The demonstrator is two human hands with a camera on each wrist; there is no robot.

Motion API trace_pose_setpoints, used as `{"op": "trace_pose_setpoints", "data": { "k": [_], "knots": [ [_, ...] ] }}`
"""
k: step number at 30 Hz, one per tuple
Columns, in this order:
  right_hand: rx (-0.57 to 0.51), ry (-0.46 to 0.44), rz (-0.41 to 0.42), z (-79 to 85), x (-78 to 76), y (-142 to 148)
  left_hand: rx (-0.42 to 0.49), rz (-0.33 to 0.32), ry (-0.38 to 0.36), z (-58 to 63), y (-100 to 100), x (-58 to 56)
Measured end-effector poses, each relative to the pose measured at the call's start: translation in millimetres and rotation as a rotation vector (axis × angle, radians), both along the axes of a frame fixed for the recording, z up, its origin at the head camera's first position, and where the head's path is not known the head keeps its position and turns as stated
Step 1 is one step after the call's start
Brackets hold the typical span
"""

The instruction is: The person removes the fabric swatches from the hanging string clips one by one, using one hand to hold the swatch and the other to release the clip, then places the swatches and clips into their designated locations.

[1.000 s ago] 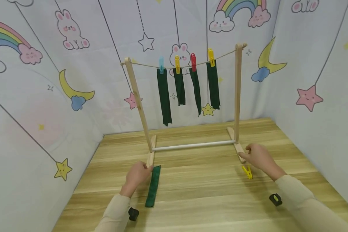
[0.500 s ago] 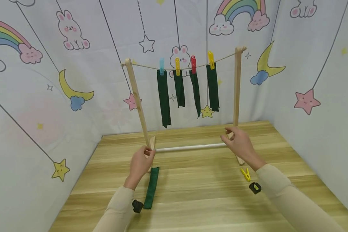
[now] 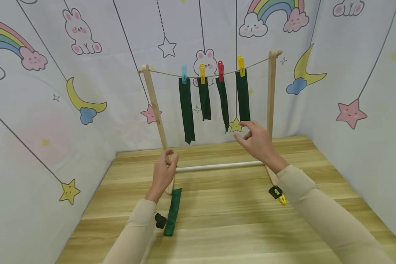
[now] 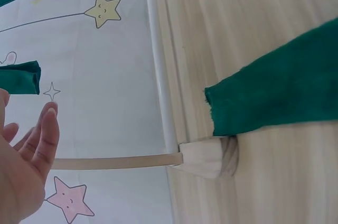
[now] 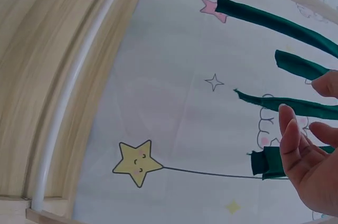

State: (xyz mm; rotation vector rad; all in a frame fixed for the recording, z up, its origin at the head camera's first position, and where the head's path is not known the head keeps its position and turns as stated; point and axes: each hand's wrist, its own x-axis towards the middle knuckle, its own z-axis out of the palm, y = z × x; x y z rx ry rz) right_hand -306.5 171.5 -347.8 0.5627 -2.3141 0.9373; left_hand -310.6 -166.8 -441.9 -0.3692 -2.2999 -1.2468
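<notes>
Several dark green cloth strips hang from a thin rope [image 3: 165,74] strung between two wooden posts. Plastic clothespins hold them: a light blue clothespin [image 3: 184,73], a yellow one, a red clothespin [image 3: 220,72] and another yellow clothespin [image 3: 241,66] at the right. My right hand [image 3: 258,141] is raised with thumb and fingers apart, near the lower end of the rightmost strip [image 3: 242,97] and holding nothing. My left hand [image 3: 164,171], also holding nothing, is in front of the left post [image 3: 156,110] with its fingers loosely bent. Below it a green cloth strip [image 3: 173,212] lies on the table.
A white rod [image 3: 217,166] joins the feet of the rack. On the table, a yellow clothespin [image 3: 282,200] is partly covered by the black wrist camera [image 3: 275,192]. Patterned white fabric walls [image 3: 52,146] enclose the table [image 3: 224,220] at back and sides.
Both hands have risen from near the table. My right hand has moved up and left, from beside the loose clothespin toward the rightmost hanging strip; my left hand has left the strip lying below.
</notes>
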Motion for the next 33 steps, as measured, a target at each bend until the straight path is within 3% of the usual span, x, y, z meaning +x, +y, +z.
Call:
{"op": "trace_pose_setpoints", "data": {
  "k": [14, 22, 33],
  "knots": [
    [-0.071, 0.123, 0.138, 50.3, -18.0, -37, 0.030, -0.032, 0.115, 37.8, 11, -22.1],
    [-0.062, 0.110, 0.182, 75.5, -22.9, -61, 0.049, -0.070, 0.092, 66.0, 19, -32.9],
    [0.026, 0.149, 0.189, 104.8, -30.7, -87, 0.064, -0.101, 0.073, 93.8, 31, -45.2]
  ]
}}
